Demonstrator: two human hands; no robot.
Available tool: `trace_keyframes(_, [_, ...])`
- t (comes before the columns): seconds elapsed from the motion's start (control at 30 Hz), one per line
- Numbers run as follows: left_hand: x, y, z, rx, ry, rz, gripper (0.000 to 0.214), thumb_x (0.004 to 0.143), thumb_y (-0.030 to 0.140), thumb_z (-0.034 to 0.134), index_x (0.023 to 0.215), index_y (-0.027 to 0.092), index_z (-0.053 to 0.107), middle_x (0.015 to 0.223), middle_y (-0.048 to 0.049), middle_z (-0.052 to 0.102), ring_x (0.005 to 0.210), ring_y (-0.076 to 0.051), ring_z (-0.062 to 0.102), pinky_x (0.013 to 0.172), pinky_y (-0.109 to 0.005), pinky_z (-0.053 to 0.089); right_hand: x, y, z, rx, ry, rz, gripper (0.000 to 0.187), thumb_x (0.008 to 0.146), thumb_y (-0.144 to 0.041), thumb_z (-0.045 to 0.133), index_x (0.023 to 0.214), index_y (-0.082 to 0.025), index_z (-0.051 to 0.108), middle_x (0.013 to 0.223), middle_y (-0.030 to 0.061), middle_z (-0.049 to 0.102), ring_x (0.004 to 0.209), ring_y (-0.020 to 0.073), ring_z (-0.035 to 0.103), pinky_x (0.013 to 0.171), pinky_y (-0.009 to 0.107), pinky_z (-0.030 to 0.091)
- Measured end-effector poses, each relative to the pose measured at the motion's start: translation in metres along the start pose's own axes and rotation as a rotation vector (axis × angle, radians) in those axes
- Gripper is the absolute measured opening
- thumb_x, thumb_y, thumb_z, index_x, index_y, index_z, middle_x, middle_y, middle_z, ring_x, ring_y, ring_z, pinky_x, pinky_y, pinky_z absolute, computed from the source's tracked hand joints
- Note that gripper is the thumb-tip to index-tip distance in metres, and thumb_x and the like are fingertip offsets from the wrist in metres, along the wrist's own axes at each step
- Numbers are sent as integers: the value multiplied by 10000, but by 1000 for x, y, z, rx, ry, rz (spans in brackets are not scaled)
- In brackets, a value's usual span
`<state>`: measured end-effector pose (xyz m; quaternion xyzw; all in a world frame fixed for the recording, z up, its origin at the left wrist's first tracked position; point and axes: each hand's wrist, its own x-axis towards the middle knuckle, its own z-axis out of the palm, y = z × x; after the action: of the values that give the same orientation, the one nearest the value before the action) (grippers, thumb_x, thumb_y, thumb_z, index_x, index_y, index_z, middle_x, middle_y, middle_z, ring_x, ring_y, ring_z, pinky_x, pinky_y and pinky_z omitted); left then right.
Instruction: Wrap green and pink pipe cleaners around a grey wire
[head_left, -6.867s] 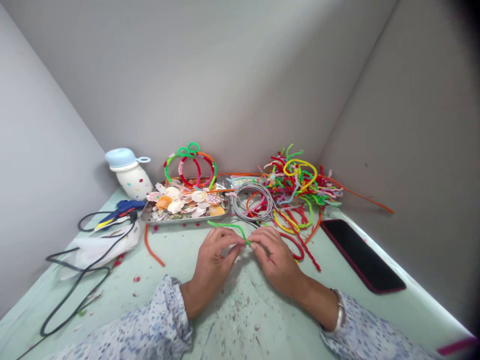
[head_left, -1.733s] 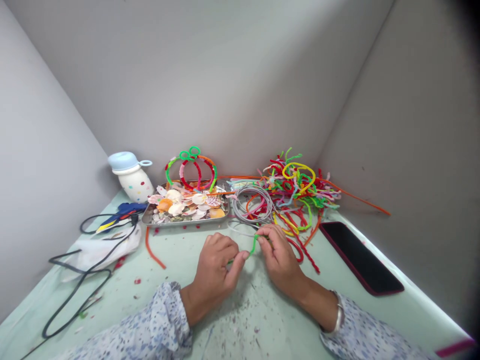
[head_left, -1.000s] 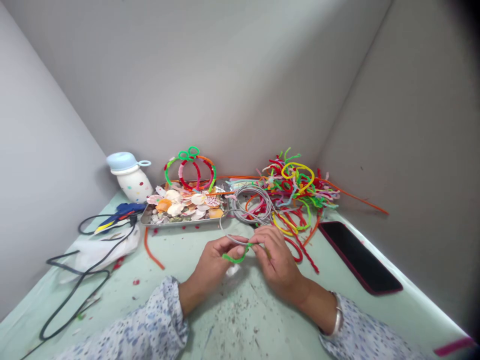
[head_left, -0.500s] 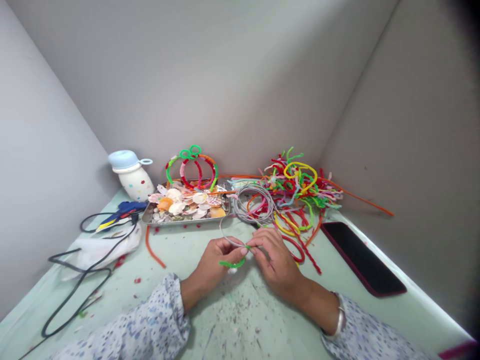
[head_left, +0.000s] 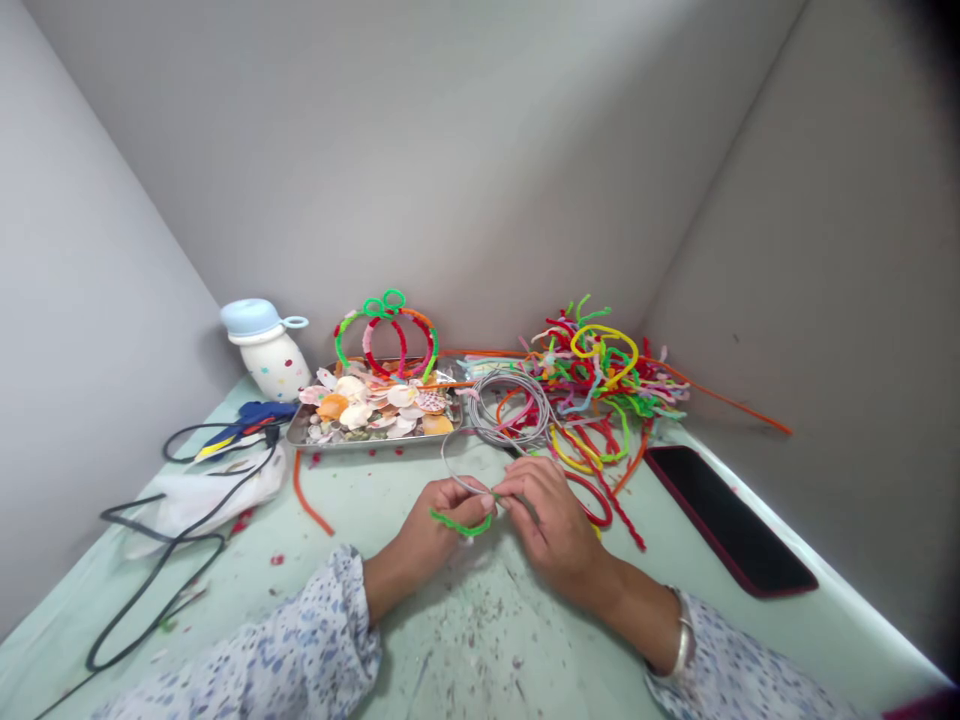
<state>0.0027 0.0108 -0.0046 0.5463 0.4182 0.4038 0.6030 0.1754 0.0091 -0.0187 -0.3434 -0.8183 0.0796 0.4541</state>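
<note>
My left hand [head_left: 435, 522] and my right hand [head_left: 549, 518] meet at the middle of the table, fingertips pinched together. Between them runs a green pipe cleaner [head_left: 457, 523], curving left under my left fingers. A thin grey wire [head_left: 452, 462] arcs up from the same pinch point toward the grey wire coil [head_left: 508, 405] behind my hands. Both hands are closed on the pipe cleaner and wire where they join. A silver bangle sits on my right wrist.
A metal tray of seashells [head_left: 375, 410] stands behind, with a pipe-cleaner pumpkin shape [head_left: 386, 335]. A heap of coloured pipe cleaners [head_left: 600, 380] lies at the back right, a dark phone [head_left: 731, 520] at the right. At the left are a glue gun [head_left: 240, 420], its black cord [head_left: 150, 580] and a spotted white jar [head_left: 266, 350].
The free green end, earlier pointing up by my right fingers, now lies bent to the left below my left fingers. The grey wire arc has risen into view behind my hands.
</note>
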Motion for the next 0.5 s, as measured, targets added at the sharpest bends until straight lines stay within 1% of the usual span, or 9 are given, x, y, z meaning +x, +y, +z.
trace_keyframes(0.27, [0, 0, 1, -12, 27, -55, 240, 730, 344, 655, 645, 130, 588, 524, 44, 435, 475, -69, 326, 472, -206, 254, 0, -1, 1, -36, -1, -26, 127, 907, -123, 478, 958, -195, 569, 886, 64, 606, 954, 232, 519, 843, 429, 419])
trace_keyframes(0.5, [1, 3, 3, -32, 50, -59, 209, 686, 308, 653, 601, 137, 567, 499, 55, 419, 460, -66, 317, 471, -210, 251, 3, -3, -1, -69, -4, -42, 127, 901, -122, 482, 942, -194, 577, 874, 63, 615, 946, 230, 534, 846, 423, 423])
